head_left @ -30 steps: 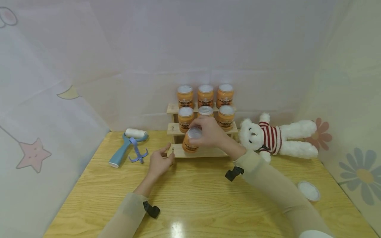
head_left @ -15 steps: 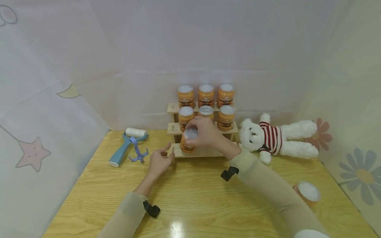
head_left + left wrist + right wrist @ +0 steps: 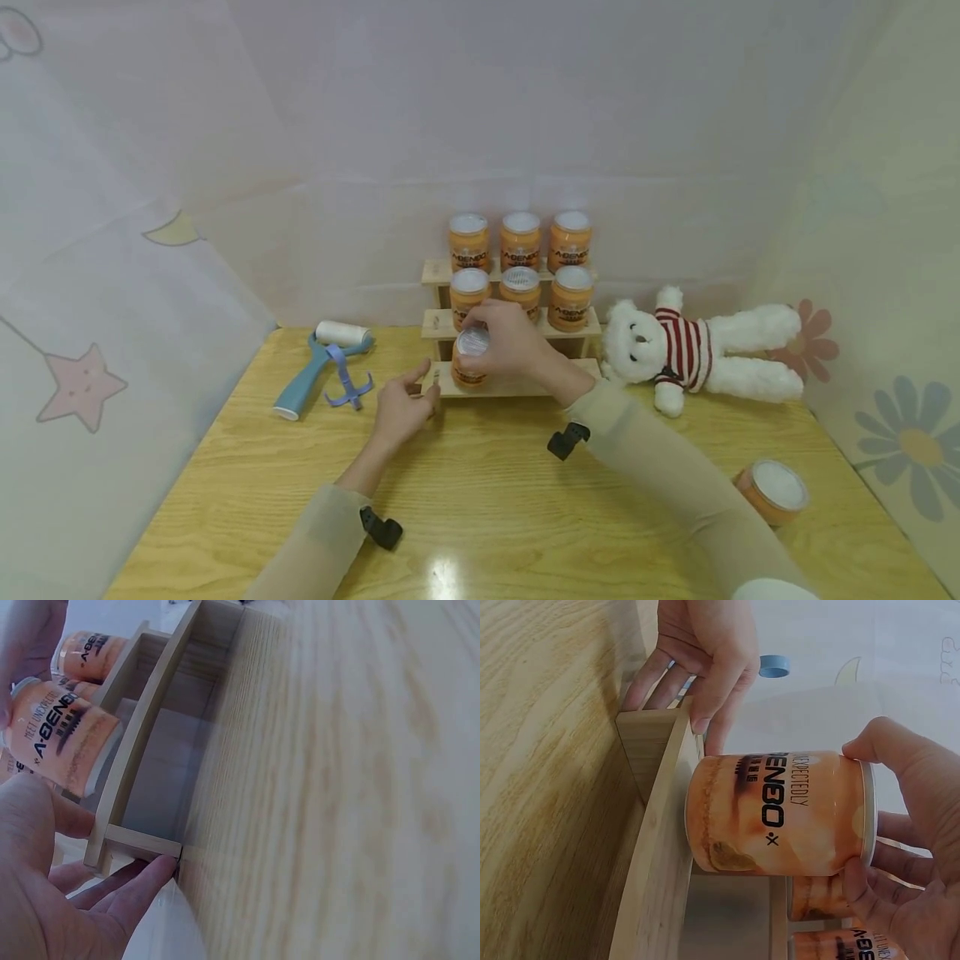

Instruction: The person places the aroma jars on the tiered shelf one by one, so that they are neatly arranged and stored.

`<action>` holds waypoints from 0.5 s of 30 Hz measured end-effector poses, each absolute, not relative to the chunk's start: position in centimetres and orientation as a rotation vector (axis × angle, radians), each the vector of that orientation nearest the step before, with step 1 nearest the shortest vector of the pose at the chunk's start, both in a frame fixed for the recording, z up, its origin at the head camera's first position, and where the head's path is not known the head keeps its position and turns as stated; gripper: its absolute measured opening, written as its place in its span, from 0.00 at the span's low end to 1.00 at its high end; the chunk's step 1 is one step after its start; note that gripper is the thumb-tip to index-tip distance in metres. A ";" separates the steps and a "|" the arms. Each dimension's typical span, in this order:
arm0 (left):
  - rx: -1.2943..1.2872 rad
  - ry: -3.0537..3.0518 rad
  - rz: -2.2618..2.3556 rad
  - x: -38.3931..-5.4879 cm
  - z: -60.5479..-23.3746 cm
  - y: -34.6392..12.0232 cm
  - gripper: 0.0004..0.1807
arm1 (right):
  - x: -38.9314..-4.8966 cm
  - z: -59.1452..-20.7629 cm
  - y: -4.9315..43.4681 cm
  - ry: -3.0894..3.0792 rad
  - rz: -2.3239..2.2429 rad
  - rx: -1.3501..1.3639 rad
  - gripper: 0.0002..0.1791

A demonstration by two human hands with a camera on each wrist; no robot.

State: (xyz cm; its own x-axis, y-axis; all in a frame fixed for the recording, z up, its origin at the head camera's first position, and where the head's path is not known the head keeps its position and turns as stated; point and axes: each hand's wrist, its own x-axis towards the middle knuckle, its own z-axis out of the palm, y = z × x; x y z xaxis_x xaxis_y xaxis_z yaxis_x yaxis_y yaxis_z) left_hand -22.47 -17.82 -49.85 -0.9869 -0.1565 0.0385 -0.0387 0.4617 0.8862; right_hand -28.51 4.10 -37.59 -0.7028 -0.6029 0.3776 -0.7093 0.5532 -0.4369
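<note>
My right hand (image 3: 504,340) grips an orange can (image 3: 780,814) by its upper rim, thumb and fingers on opposite sides. The can is about upright over the left part of the lowest tier of a wooden rack (image 3: 525,385), its base at the board. My left hand (image 3: 402,410) is at the rack's left end, its fairly straight fingers (image 3: 142,889) touching the end panel. Its thumb lies by the board's edge. On the two upper tiers stand several matching cans (image 3: 570,242); my right hand partly covers two in the middle tier.
One more orange can (image 3: 776,487) stands at the table's right, near my right sleeve. A white plush bear (image 3: 682,346) in a striped shirt lies right of the rack. To the left lie a blue-handled lint roller (image 3: 303,383) and a purple hook-like piece (image 3: 348,385).
My right hand has moved the can a little left along the lowest tier, and the can has gone from tilted to about upright. The left hand stays at the rack's end.
</note>
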 end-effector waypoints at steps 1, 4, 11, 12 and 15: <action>0.177 -2.586 -1.566 -22.5 -49.8 -17.9 0.32 | -28.5 -37.6 4.0 -2.607 0.850 1.108 0.22; 0.173 -2.589 -1.560 -22.5 -49.8 -17.9 0.32 | -28.6 -37.8 3.8 -2.617 0.836 1.098 0.21; 0.163 -2.599 -1.531 -22.4 -49.8 -17.9 0.31 | -28.6 -37.8 3.4 -2.601 0.815 1.089 0.19; 0.162 -2.598 -1.531 -22.3 -49.8 -17.9 0.31 | -28.6 -37.8 3.3 -2.604 0.814 1.087 0.19; 0.161 -2.596 -1.524 -22.3 -49.7 -17.9 0.31 | -28.6 -37.8 3.2 -2.620 0.822 1.080 0.19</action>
State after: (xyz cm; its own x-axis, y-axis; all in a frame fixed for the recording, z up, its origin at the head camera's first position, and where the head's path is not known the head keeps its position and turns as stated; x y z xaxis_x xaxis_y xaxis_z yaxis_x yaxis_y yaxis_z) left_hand -22.30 -17.90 -49.75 -0.9863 -0.1556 0.0553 -0.0276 0.4853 0.8739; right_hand -28.63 3.20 -37.80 -0.7166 -0.5911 0.3703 -0.6967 0.5810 -0.4208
